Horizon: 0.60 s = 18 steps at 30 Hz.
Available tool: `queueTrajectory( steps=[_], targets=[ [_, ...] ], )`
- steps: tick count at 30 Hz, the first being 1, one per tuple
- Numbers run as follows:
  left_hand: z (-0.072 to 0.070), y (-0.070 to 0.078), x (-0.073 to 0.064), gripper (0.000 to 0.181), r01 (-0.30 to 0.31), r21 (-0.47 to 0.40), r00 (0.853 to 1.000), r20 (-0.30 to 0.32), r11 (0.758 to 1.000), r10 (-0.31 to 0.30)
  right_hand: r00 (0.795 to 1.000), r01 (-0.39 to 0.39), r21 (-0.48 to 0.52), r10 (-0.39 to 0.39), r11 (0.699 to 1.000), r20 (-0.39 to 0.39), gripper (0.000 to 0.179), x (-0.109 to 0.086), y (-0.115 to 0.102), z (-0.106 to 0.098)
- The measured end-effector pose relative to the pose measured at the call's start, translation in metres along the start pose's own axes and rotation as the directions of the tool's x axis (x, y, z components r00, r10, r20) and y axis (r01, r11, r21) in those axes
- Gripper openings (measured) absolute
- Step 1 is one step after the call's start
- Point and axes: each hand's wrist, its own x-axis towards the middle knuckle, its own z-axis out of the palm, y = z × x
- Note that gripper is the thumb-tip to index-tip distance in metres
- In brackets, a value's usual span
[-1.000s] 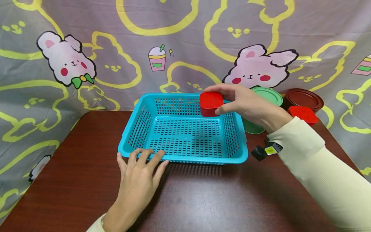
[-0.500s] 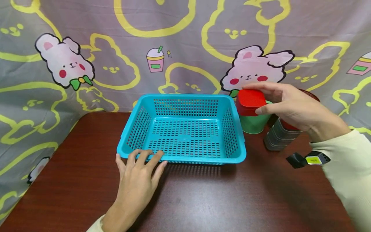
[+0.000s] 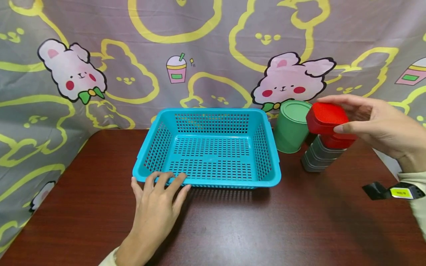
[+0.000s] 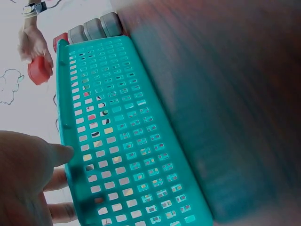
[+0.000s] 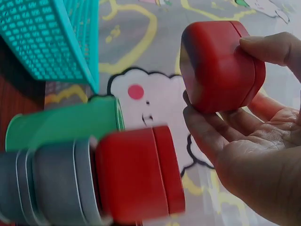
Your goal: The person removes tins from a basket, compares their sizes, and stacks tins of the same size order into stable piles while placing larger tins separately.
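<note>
My left hand [image 3: 159, 207] holds the near rim of a teal plastic basket [image 3: 206, 183], fingers over the edge and thumb on the outer side. In the basket only its perforated floor and walls show. At the right, my right hand [image 3: 382, 125] grips a red square tin with rounded corners [image 3: 327, 116] between thumb and fingers. That tin overlaps a second red tin [image 3: 336, 141] in the head view; the right wrist view shows them apart. The second red tin [image 5: 141, 174] tops a stack of grey tins [image 3: 321, 157] of like shape.
A green round tin [image 3: 291, 127] stands between the basket's right side and the stack. A patterned cloth [image 3: 209, 44] hangs close behind the dark wooden table [image 3: 226, 225].
My right hand has carried the red tin from above the basket's back right corner rightward to beside the stack's top. My left hand stays on the basket rim.
</note>
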Motion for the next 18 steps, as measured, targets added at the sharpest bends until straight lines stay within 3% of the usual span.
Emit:
queueTrajectory(
  steps=[5, 8, 11, 15, 18],
  targets=[
    [0.000, -0.001, 0.000, 0.049, -0.003, 0.001, 1.000, -0.006, 1.000, 0.003, 0.999, 0.010, -0.044, -0.012, 0.999, -0.040, 0.071, -0.007, 0.010, -0.012],
    [0.001, -0.001, -0.001, 0.051, -0.003, -0.001, 1.000, -0.015, 1.000, 0.003, 0.998, 0.046, 0.028, -0.045, 0.999, -0.035, 0.071, -0.008, 0.015, -0.018],
    [0.001, 0.000, -0.001, 0.045, -0.005, -0.005, 1.000, -0.021, 1.000, 0.005, 0.995, 0.098, 0.170, -0.098, 0.980, -0.012, 0.069, -0.009, 0.022, -0.024],
    [0.001, 0.000, -0.001, 0.035, -0.011, -0.002, 1.000, -0.020, 1.000, 0.011, 0.992, 0.127, 0.216, -0.126, 0.968, -0.021, 0.070, -0.010, 0.031, -0.034],
    [0.002, 0.000, -0.001, 0.045, -0.010, 0.001, 1.000, -0.021, 1.000, 0.010, 0.992, 0.126, 0.230, -0.120, 0.965, -0.038, 0.071, -0.011, 0.037, -0.040]
  ],
)
